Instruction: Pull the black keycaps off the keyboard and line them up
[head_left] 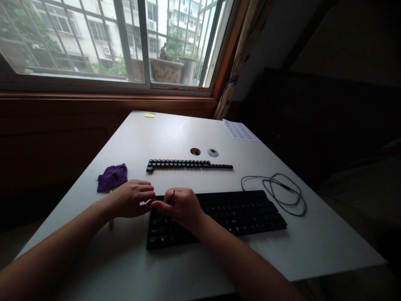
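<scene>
In the head camera's view, a black computer keyboard (241,215) lies on a white desk (169,129), set slightly askew. Both bare hands meet at its far left corner. The right hand (184,205) reaches over the keys, fingers curled and thumb pointing left; the left hand (133,198) is bent just beside that corner, its fingertips close to the right thumb. Whether either one grips anything—a key, say—I cannot tell.

Beyond the keyboard, black keycaps (181,164) stand lined up in close rows. A crumpled purple cloth (112,177) lies behind the left wrist, and a pale stick (111,224) shows partly from under it. To the right, a black cable (287,187) loops on the desk. At the back—a barred window (105,88).
</scene>
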The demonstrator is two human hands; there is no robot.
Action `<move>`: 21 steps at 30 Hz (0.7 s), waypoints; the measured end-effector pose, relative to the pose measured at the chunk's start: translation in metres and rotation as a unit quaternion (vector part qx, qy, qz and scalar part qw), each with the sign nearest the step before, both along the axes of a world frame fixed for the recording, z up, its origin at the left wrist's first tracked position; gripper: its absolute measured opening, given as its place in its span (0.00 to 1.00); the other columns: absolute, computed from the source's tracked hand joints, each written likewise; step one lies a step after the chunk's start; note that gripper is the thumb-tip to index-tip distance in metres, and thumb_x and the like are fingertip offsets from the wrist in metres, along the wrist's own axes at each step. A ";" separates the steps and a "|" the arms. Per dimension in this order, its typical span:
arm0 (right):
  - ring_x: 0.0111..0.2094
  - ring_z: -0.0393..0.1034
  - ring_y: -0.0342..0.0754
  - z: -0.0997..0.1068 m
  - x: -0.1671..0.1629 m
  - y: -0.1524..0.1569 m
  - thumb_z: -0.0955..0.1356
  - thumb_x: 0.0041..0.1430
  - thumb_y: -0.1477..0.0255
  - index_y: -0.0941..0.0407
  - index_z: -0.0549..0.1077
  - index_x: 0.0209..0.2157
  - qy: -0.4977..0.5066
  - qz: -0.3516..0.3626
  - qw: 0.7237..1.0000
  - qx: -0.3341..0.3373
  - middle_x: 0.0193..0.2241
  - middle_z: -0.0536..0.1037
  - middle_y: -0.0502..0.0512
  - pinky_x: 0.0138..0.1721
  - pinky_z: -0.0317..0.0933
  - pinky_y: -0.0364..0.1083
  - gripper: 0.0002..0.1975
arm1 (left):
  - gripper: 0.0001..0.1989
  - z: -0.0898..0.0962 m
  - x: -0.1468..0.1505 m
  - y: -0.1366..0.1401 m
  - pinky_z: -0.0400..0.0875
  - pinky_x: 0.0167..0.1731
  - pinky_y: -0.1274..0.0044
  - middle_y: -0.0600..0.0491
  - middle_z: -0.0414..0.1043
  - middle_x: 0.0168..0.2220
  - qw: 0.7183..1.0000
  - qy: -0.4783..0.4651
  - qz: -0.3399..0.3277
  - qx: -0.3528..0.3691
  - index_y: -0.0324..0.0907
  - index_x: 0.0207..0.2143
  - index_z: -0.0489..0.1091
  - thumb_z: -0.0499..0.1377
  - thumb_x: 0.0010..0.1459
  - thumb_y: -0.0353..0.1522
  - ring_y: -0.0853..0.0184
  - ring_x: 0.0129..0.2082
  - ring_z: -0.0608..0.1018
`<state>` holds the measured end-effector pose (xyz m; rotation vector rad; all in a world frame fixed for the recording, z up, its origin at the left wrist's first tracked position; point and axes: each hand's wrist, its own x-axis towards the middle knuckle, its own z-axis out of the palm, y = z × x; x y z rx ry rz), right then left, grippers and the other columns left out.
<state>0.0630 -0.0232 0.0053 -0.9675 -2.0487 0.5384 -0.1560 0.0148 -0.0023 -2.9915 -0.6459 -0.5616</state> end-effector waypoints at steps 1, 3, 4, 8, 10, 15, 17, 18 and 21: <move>0.19 0.61 0.39 0.001 -0.001 0.000 0.65 0.61 0.49 0.57 0.68 0.19 -0.007 -0.007 1.000 0.001 0.16 0.67 0.48 0.25 0.51 0.41 0.28 | 0.08 0.000 0.000 0.000 0.61 0.27 0.74 0.54 0.66 0.24 1.000 0.001 0.001 -0.003 0.42 0.29 0.67 0.54 0.62 0.32 0.66 0.26 0.69; 0.19 0.61 0.39 0.002 -0.003 0.001 0.65 0.61 0.49 0.57 0.67 0.18 -0.020 -0.022 1.000 0.000 0.15 0.67 0.48 0.25 0.51 0.41 0.28 | 0.08 -0.001 0.000 0.000 0.62 0.27 0.74 0.54 0.67 0.25 1.000 0.001 0.002 -0.009 0.42 0.28 0.66 0.54 0.62 0.31 0.66 0.26 0.69; 0.19 0.61 0.39 0.002 -0.004 0.001 0.65 0.60 0.49 0.57 0.67 0.18 -0.027 -0.028 0.999 0.000 0.15 0.67 0.48 0.25 0.51 0.41 0.28 | 0.08 -0.001 -0.001 0.001 0.62 0.27 0.74 0.54 0.67 0.25 1.000 0.000 0.002 -0.012 0.42 0.28 0.66 0.54 0.62 0.31 0.66 0.26 0.69; 0.20 0.62 0.39 0.001 -0.009 0.001 0.67 0.59 0.49 0.56 0.66 0.18 -0.057 -0.034 0.998 0.018 0.16 0.68 0.48 0.26 0.50 0.41 0.27 | 0.08 -0.004 -0.002 0.002 0.62 0.27 0.75 0.54 0.66 0.24 1.000 -0.006 -0.009 -0.022 0.43 0.28 0.66 0.54 0.61 0.31 0.66 0.26 0.69; 0.20 0.62 0.40 -0.001 -0.010 0.001 0.68 0.58 0.50 0.56 0.67 0.19 -0.066 -0.030 0.997 0.030 0.17 0.70 0.48 0.26 0.50 0.41 0.26 | 0.08 -0.004 -0.002 0.002 0.62 0.27 0.74 0.54 0.66 0.24 1.000 -0.005 -0.011 -0.025 0.43 0.28 0.67 0.54 0.62 0.31 0.66 0.26 0.69; 0.21 0.62 0.40 -0.003 -0.004 0.003 0.68 0.60 0.56 0.56 0.69 0.22 -0.050 -0.031 0.998 -0.005 0.18 0.69 0.47 0.27 0.52 0.41 0.21 | 0.08 -0.002 -0.001 0.000 0.63 0.27 0.74 0.54 0.66 0.24 1.000 -0.008 0.002 -0.017 0.42 0.28 0.66 0.54 0.61 0.30 0.66 0.26 0.68; 0.21 0.61 0.40 -0.002 0.000 0.004 0.67 0.61 0.60 0.56 0.68 0.21 -0.034 -0.029 0.999 -0.028 0.17 0.67 0.46 0.27 0.52 0.41 0.19 | 0.08 -0.002 -0.001 0.000 0.63 0.28 0.74 0.54 0.66 0.24 1.000 -0.011 0.003 -0.014 0.42 0.28 0.66 0.54 0.61 0.29 0.67 0.25 0.68; 0.21 0.60 0.39 -0.002 0.001 0.004 0.66 0.62 0.62 0.56 0.67 0.21 -0.026 -0.027 0.999 -0.038 0.17 0.65 0.46 0.27 0.51 0.41 0.18 | 0.08 -0.001 -0.001 -0.001 0.63 0.27 0.75 0.54 0.66 0.24 1.000 -0.011 0.002 -0.012 0.42 0.28 0.66 0.54 0.61 0.28 0.67 0.25 0.68; 0.20 0.56 0.39 0.000 0.004 0.005 0.64 0.62 0.66 0.56 0.63 0.19 -0.002 -0.015 0.997 -0.070 0.16 0.60 0.44 0.26 0.50 0.41 0.18 | 0.07 0.001 0.000 -0.002 0.63 0.27 0.75 0.54 0.66 0.24 1.000 -0.011 0.003 -0.006 0.42 0.28 0.67 0.55 0.61 0.28 0.67 0.25 0.69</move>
